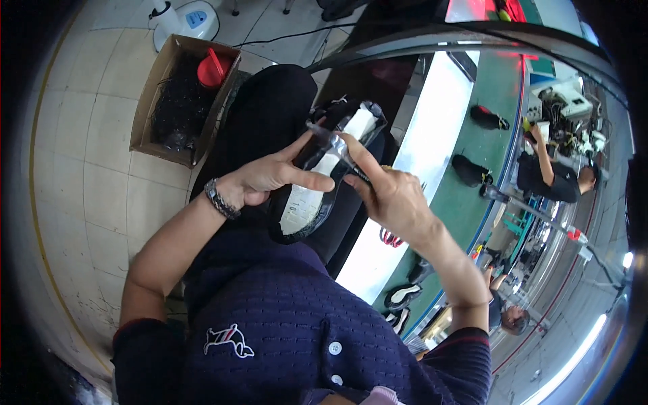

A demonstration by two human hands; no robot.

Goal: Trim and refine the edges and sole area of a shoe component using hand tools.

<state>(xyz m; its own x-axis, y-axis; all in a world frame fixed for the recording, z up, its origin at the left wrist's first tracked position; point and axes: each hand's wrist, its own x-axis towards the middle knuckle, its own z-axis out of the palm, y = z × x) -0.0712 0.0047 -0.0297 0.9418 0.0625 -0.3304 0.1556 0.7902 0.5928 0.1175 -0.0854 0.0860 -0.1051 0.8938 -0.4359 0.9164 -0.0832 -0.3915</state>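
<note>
Right now my 2 hands grip a black shoe (pixel 317 182) between them: left hand (pixel 270 177) wraps its side, right hand (pixel 388 196) pinches a thin tool (pixel 337 150) against the white insole.

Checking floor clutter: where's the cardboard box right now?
Head view, upper left: the cardboard box sits on the tiled floor to the person's left, beside their knee, with a red scoop inside.
</note>
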